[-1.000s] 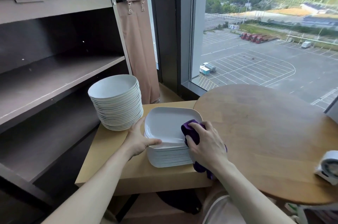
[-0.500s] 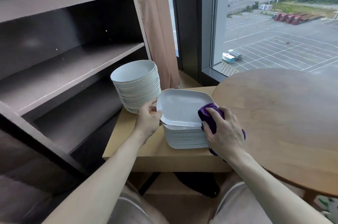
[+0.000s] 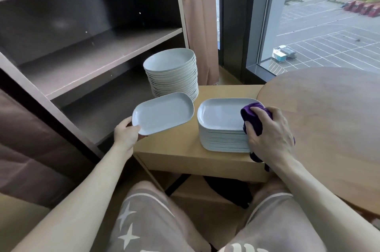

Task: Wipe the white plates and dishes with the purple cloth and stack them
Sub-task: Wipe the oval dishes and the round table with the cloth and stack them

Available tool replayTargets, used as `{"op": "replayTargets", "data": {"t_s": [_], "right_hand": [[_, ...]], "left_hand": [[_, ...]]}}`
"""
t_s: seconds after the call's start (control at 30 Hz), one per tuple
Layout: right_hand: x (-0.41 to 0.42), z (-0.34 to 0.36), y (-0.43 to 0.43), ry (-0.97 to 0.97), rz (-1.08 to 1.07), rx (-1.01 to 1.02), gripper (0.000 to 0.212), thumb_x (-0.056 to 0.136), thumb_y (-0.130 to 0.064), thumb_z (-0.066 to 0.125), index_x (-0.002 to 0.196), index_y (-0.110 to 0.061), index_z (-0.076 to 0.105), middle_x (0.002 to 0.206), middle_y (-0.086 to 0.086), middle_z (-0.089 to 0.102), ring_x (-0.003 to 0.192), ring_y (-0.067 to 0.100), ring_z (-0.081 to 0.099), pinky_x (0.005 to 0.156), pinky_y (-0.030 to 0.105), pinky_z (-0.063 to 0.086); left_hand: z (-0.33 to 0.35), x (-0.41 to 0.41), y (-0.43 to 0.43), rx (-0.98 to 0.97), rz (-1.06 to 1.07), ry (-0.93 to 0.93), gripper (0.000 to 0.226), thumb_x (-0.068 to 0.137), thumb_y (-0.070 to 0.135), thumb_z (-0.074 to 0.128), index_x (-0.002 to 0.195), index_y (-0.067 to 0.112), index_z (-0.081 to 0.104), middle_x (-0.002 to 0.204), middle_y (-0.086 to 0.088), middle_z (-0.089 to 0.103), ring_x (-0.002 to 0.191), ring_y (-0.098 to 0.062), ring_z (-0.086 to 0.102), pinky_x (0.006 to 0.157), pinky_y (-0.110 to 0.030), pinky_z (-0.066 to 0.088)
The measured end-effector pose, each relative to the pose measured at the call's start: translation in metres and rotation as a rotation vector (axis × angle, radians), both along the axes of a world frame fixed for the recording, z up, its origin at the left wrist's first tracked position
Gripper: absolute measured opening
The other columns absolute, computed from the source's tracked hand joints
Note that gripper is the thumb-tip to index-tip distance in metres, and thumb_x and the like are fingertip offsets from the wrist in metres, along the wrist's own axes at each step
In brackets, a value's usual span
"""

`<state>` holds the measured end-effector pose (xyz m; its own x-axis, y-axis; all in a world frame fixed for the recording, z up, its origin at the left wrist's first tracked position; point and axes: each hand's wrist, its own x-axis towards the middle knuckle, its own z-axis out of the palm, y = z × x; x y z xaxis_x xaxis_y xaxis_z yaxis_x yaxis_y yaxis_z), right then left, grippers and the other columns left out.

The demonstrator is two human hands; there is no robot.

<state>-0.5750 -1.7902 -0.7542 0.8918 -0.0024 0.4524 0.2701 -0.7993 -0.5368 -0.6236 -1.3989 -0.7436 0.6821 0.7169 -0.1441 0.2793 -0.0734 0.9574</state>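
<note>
Plates on my remote feed: L hand [image 3: 126,134] pinches one white rectangular plate [image 3: 163,112] by its near corner, thumb on top, other fingers under it, plate tilted & held above the low wooden table [image 3: 181,146]. R hand [image 3: 271,136] curls round the purple cloth [image 3: 255,122], bunched under the fingertips & pressed on the top dish of the rectangular plate stack [image 3: 222,138], at its right edge. Beyond the L fingers I see a tall round dish stack [image 3: 172,72]. Round table [image 3: 329,118] lies right of the R knuckles, brown shelf unit [image 3: 98,54] left of the L hand.
</note>
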Motion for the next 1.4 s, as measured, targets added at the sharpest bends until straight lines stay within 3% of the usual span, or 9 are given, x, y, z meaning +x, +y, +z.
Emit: {"op": "replayTargets", "data": {"t_s": [0.3,0.43,0.63,0.77,0.87,0.97,1.13,1.2,1.4], "right_hand": [[-0.003,0.0,0.0,0.066,-0.009,0.016,0.044,0.092,-0.043,0.065,0.134,-0.036,0.055,0.134,0.001,0.048,0.116,0.031,0.051,0.082,0.039,0.041],[-0.002,0.004,-0.001,0.091,0.01,0.03,0.042,0.092,-0.043,0.065,0.133,-0.038,0.055,0.133,-0.003,0.049,0.115,0.024,0.05,0.085,0.036,0.04],[0.007,0.017,-0.01,0.234,-0.031,0.8,0.026,0.091,-0.036,0.07,0.117,-0.036,0.068,0.104,-0.023,0.067,0.094,-0.007,0.063,0.084,0.015,0.046],[0.01,0.018,-0.014,0.253,-0.025,0.864,0.02,0.091,-0.034,0.073,0.11,-0.039,0.068,0.098,-0.024,0.07,0.088,-0.01,0.064,0.082,0.015,0.048],[0.014,0.018,-0.019,0.264,-0.024,0.885,0.021,0.091,-0.032,0.072,0.112,-0.035,0.07,0.095,-0.023,0.072,0.088,-0.007,0.066,0.08,0.017,0.049],[0.019,0.02,-0.025,0.263,-0.021,0.903,0.018,0.091,-0.03,0.072,0.107,-0.038,0.07,0.09,-0.026,0.072,0.084,-0.007,0.067,0.079,0.02,0.051],[0.017,0.02,-0.031,0.236,0.011,0.686,0.033,0.086,-0.031,0.077,0.114,-0.037,0.062,0.103,-0.021,0.067,0.09,-0.013,0.061,0.076,0.008,0.045],[0.014,0.02,-0.032,0.212,0.077,0.512,0.031,0.085,-0.031,0.077,0.112,-0.039,0.064,0.103,-0.023,0.067,0.094,-0.011,0.06,0.076,0.006,0.043],[0.02,0.033,-0.029,0.287,0.196,0.077,0.028,0.089,-0.041,0.07,0.117,-0.043,0.068,0.116,-0.021,0.06,0.107,0.01,0.053,0.09,0.035,0.044]], "left_hand": [[-0.047,-0.004,0.007,0.022,-0.067,0.243,0.046,0.101,0.006,0.058,0.146,0.016,0.054,0.135,-0.007,0.062,0.12,-0.029,0.061,0.1,-0.046,0.056],[-0.052,-0.004,0.006,0.147,-0.149,0.317,0.036,0.101,0.015,0.05,0.135,0.01,0.061,0.113,-0.006,0.066,0.091,-0.023,0.063,0.072,-0.032,0.054],[-0.058,0.007,0.002,0.065,-0.178,0.382,0.068,0.093,0.03,0.062,0.152,0.011,0.033,0.14,-0.005,0.05,0.108,-0.023,0.059,0.093,-0.044,0.053],[-0.057,0.011,-0.006,0.315,-0.205,0.535,0.081,0.092,0.028,0.062,0.161,0.015,0.019,0.162,-0.009,0.031,0.147,-0.035,0.027,0.115,-0.054,0.034],[-0.042,0.019,-0.033,0.555,-0.275,0.402,0.079,0.093,0.028,0.063,0.16,0.016,0.023,0.164,-0.008,0.026,0.151,-0.032,0.019,0.119,-0.053,0.028],[-0.018,0.031,-0.075,0.504,-0.525,0.149,0.084,0.092,0.041,0.07,0.161,0.024,0.023,0.166,0.0,0.024,0.152,-0.021,0.022,0.122,-0.045,0.025],[0.009,0.051,-0.13,0.504,-0.865,0.118,0.145,0.049,0.087,0.078,0.163,0.036,0.003,0.17,0.014,0.009,0.155,-0.007,0.009,0.124,-0.032,0.014],[0.007,0.058,-0.139,0.473,-0.917,0.145,0.152,0.047,0.08,0.085,0.161,0.04,-0.006,0.17,0.017,0.005,0.155,-0.005,0.008,0.123,-0.029,0.015],[-0.006,0.064,-0.144,0.476,-0.93,0.125,0.144,0.064,0.062,0.09,0.161,0.036,-0.012,0.168,0.021,-0.006,0.153,-0.001,0.004,0.12,-0.025,0.014]]}}
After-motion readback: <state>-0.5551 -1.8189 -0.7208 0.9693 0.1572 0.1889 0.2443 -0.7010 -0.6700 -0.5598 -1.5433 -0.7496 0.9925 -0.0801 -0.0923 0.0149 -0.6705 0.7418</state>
